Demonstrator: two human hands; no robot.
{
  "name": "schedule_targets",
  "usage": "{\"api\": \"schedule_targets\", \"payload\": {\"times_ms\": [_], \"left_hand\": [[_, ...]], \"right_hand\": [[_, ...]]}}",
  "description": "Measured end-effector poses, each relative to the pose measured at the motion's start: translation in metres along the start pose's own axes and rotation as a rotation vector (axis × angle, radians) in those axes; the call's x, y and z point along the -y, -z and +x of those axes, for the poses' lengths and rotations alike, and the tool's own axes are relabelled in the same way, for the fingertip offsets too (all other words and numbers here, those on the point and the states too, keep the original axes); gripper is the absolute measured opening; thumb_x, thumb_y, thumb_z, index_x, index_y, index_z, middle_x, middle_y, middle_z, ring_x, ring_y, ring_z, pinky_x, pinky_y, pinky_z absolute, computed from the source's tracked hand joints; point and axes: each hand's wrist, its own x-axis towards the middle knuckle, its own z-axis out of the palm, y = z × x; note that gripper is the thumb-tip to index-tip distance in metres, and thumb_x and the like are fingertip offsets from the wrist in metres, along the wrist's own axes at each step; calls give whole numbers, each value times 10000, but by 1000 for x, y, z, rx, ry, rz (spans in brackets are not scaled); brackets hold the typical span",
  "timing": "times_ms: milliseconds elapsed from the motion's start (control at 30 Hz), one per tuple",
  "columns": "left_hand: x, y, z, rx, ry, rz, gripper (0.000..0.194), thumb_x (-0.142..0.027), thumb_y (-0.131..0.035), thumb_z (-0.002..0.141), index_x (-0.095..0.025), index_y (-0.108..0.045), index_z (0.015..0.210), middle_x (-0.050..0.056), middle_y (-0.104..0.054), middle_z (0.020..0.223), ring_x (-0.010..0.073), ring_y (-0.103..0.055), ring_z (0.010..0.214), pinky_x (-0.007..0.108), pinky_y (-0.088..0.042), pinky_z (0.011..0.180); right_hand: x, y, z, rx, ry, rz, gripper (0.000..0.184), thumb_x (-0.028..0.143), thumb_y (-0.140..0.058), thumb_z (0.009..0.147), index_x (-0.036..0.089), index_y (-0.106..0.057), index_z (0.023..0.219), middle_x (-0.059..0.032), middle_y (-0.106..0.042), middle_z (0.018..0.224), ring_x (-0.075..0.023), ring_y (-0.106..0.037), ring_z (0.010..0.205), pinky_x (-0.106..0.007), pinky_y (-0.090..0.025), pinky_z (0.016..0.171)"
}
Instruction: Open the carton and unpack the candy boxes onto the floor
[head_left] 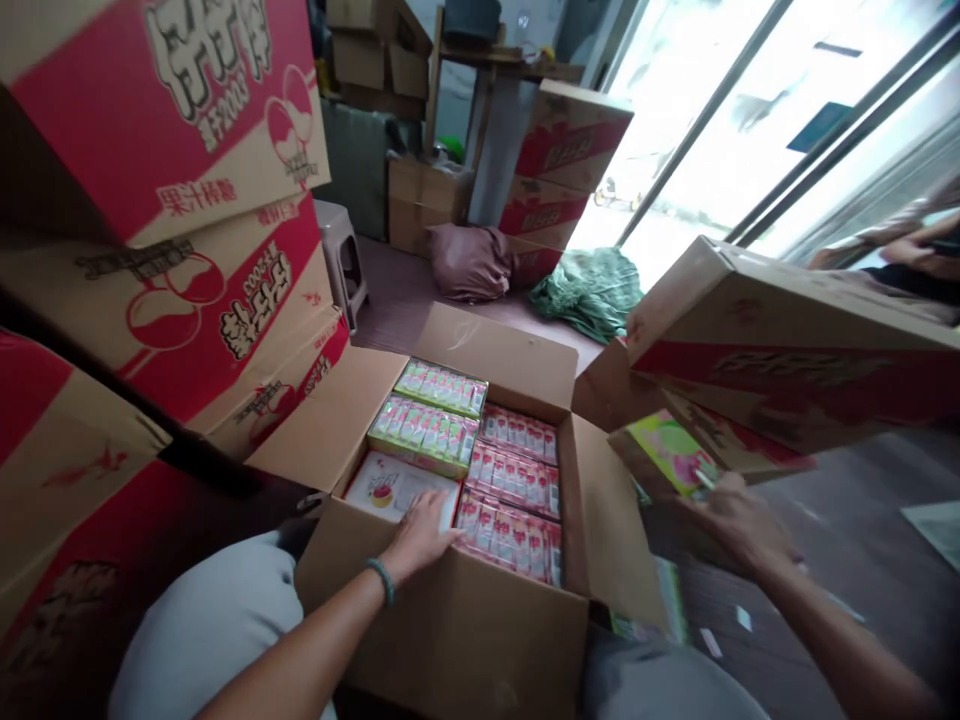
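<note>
An opened cardboard carton (495, 620) stands between my knees with its flaps folded out. Packs wrapped in green and pink (424, 430) fill its far left part, and rows of red-and-pink packs (510, 530) fill the right side. A white box with a small red picture (382, 490) lies at the near left. My left hand (420, 530) rests on its right end, fingers stretched over the top. Out to the right, my right hand (739, 515), smeared by motion, has its fingers closed on a flat green and pink printed box (671, 450).
Tall stacks of red-and-tan cartons (247, 290) rise at my left. Another large carton (795, 350) stands at the right, near a seated person's arm (922, 250). A grey stool (341, 265), a purple sack (469, 260) and a green sack (589, 290) are farther back.
</note>
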Motion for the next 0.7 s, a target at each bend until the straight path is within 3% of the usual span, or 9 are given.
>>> {"api": "schedule_targets", "payload": {"times_ms": [67,133,233,333,433,500,600,700], "left_hand": [[1,17,3,-30,53,-5,658,-469,-612,763,-156,-523,1335,166,-571,1327,314,-535,1234,422,-435,1035],[4,45,11,-88,125,31,695,-495,-603,768,-119,-510,1346,189,-550,1347,320,-545,1221,413,-444,1015],[13,99,34,-209,234,171,663,-517,-508,844,-77,-500,1340,206,-547,1342,307,-544,1211,381,-435,1006],[28,136,63,-249,330,330,489,-443,-429,896,-101,-584,1208,192,-614,1212,300,-571,1139,377,-449,953],[43,134,82,-216,353,395,434,-400,-422,898,-91,-610,1137,211,-615,1166,327,-562,1113,404,-445,925],[49,118,87,-241,335,454,500,-431,-434,889,-71,-570,1208,225,-585,1202,355,-531,1128,429,-436,919],[54,98,87,-335,299,517,596,-539,-420,877,-84,-556,1237,211,-597,1145,365,-526,1094,434,-434,908],[57,102,90,-369,289,478,685,-604,-419,860,-68,-537,1270,221,-622,1109,361,-552,1089,434,-427,943]], "right_hand": [[3,-21,12,100,89,103,421,584,-540,830,196,-617,976,-315,-665,980,-375,-673,934,-453,-450,722],[33,-38,13,141,219,202,353,493,-485,882,187,-653,931,-293,-675,1027,-357,-666,976,-448,-448,778],[117,-51,0,171,350,357,481,479,-330,952,177,-702,906,-223,-703,997,-316,-670,973,-386,-450,778],[216,-59,-19,317,350,501,668,613,-272,946,128,-714,821,-191,-709,832,-272,-686,776,-336,-473,665],[286,-75,-37,432,350,602,673,683,-385,895,97,-715,903,-193,-715,899,-265,-682,806,-331,-501,681],[308,-91,-47,444,364,662,584,643,-509,868,137,-675,1109,-148,-714,1044,-250,-669,940,-310,-505,765],[312,-114,-61,438,350,739,631,575,-581,864,244,-480,1391,-62,-668,1221,-203,-629,1074,-257,-484,844],[305,-130,-74,440,304,797,717,562,-577,867,298,-343,1492,-45,-659,1242,-218,-647,1032,-273,-493,805]]}}
